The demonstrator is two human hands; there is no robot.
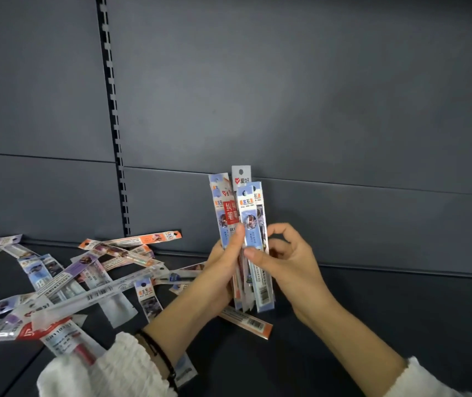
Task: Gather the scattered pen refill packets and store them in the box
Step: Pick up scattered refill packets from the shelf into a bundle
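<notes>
An upright bundle of long, narrow plastic pen refill packets [242, 224], printed in pale blue, white and red, stands at the centre of the view, its lower ends reaching down toward the dark grey shelf surface [372, 310]; we cannot tell whether they touch it. We see the left hand [223, 270] wrapped around the bundle from the left, its fingers [236, 239] closed on the packets with the thumb pressed across the front. The right hand [289, 262] meets the bundle from the right: its thumb and forefinger pinch the frontmost pale blue packet [253, 239], while the remaining fingers curl loosely behind. A flat orange-edged packet with a barcode [247, 322] lies on the shelf just below the bundle. To the left we find a loose heap of scattered refill packets [65, 285], overlapping at many angles, in purple, orange, blue and red prints; one orange-and-white packet [146, 240] lies along the back edge of the shelf. A white ribbed sleeve cuff [108, 368] and a black wrist cord [160, 356] mark the left forearm, which lies over part of the heap; a second white cuff [429, 379] shows at the right. Behind everything rises the dark grey metal back panel [286, 96], divided by a slotted vertical upright [113, 110].
</notes>
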